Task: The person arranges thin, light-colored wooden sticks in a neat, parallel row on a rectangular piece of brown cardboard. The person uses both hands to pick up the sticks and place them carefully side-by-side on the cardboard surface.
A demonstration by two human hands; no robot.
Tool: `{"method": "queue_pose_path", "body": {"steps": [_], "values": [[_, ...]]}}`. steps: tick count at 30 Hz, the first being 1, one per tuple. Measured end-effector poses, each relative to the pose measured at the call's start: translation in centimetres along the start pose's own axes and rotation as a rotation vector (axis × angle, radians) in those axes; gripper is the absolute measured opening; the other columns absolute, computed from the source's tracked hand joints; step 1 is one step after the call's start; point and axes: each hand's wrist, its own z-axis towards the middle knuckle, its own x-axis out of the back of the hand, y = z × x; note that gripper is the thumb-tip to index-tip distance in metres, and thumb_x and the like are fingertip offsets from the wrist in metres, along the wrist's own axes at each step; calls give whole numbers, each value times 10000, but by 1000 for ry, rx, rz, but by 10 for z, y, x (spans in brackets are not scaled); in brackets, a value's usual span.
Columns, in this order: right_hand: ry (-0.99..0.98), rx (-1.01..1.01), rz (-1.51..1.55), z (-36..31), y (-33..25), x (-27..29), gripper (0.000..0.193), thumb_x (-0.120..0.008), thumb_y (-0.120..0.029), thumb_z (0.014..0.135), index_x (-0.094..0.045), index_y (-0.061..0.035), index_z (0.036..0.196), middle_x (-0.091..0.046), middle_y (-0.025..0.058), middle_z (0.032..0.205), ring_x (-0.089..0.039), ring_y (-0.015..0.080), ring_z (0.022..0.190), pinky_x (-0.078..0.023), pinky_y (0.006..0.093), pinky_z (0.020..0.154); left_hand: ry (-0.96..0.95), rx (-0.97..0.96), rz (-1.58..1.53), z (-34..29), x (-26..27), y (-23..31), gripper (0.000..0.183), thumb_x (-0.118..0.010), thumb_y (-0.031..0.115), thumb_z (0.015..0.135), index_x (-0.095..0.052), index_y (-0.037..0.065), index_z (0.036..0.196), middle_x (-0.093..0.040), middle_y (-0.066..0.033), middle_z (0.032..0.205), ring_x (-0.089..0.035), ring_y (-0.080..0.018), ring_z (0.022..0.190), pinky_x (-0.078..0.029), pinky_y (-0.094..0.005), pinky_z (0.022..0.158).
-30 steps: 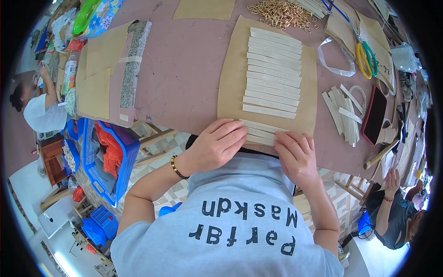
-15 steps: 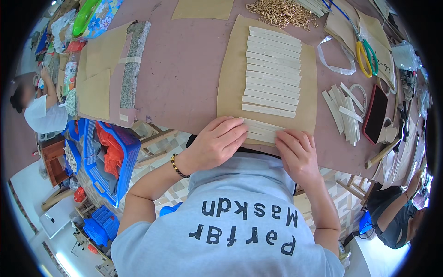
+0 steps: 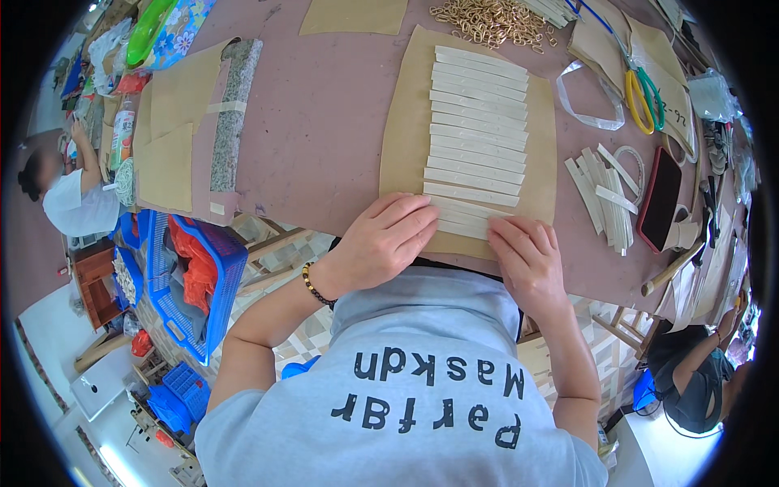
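Beneath my hands, a brown paper-like sheet lies on the table, its near end at the table's front edge. Up its middle runs a column of narrow cream strips, laid crosswise one below another. A few more cream strips lie side by side just below that column. My left hand, fingers pressed together, grips their left ends. At their right ends my right hand pinches them with bent fingers. Both thumbs are largely hidden.
Right of the sheet lie a bundle of loose cream strips, a dark red phone and scissors with yellow and green handles. Gold metal links are heaped beyond. Blue baskets stand at left. Two other people are at the sides.
Both hands have moved the lower strips slightly away from me, so they now sit close against the column. The gap above them has narrowed.
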Motion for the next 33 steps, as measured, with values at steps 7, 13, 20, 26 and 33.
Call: {"method": "queue_pose_path", "body": {"steps": [7,13,20,26,33], "values": [[2,-7,10,3,4,1,345,-658,-53,703,-730,23,1032,-694,84,1183,-633,257,1099,-498,404,912,-3,-2,11,3,-1,-2,265,-708,57,743,-736,-40,988,-688,-108,1128,-640,-266,1119,-547,-417,942],[-3,-1,-1,5,7,2,347,-656,-48,703,-730,22,1034,-695,82,1182,-635,257,1096,-500,402,909,-2,1,5,5,-1,-3,252,-713,49,747,-736,-43,981,-687,-110,1123,-641,-267,1111,-549,-415,934],[42,-24,47,3,7,2,303,-716,-12,715,-724,5,1018,-692,89,1163,-633,266,1081,-496,410,868,19,31,-19,0,-5,-5,277,-759,74,769,-727,-41,1020,-668,-111,1180,-620,-273,1150,-544,-415,945],[141,-92,49,-5,9,-1,299,-782,-11,730,-717,-21,1021,-677,95,1127,-629,294,1013,-485,421,839,-100,164,-71,6,2,-5,575,-766,193,828,-584,-45,1318,-536,-180,1440,-496,-362,1355,-427,-502,1107],[158,-151,35,-13,6,-4,242,-788,-20,775,-721,-43,1007,-659,84,1080,-620,289,965,-475,423,832,-289,268,-9,3,-6,3,870,-683,392,897,-303,-31,1555,-230,-237,1649,-242,-423,1522,-217,-607,1206]]}}
